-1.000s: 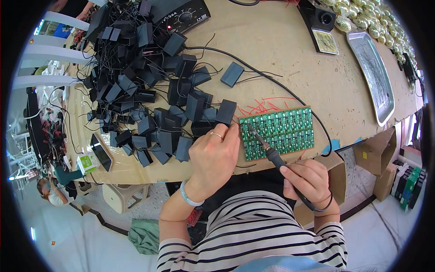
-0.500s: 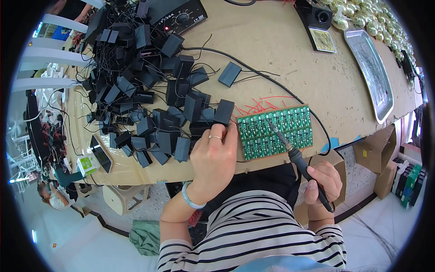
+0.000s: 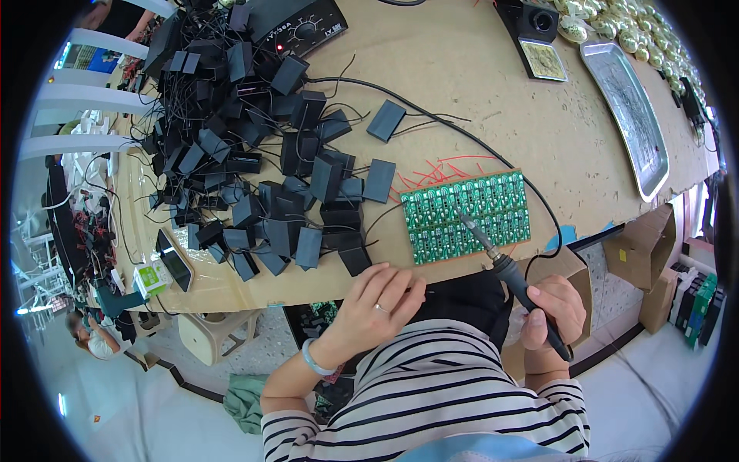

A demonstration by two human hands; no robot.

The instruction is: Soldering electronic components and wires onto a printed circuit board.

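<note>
A green circuit board panel point(image 3: 468, 217) lies near the table's front edge, with red wires fanning out behind it. My right hand point(image 3: 553, 309) grips a black-handled soldering iron point(image 3: 504, 269) whose tip rests over the panel's middle. My left hand point(image 3: 375, 304) hovers at the table edge just left of the panel, fingers pinched together on something too thin to make out. A black box-shaped part point(image 3: 355, 259) sits just above that hand.
A big heap of black box-shaped parts with wires point(image 3: 246, 154) covers the table's left half. A soldering station point(image 3: 302, 28) stands at the back, a metal tray point(image 3: 633, 115) at the right, a tip-cleaner stand point(image 3: 539, 40) behind. A phone point(image 3: 174, 259) lies at front left.
My left hand has pulled back from the pile beside the panel to the table's front edge. My right hand has drawn the iron back and to the right, tip still over the panel.
</note>
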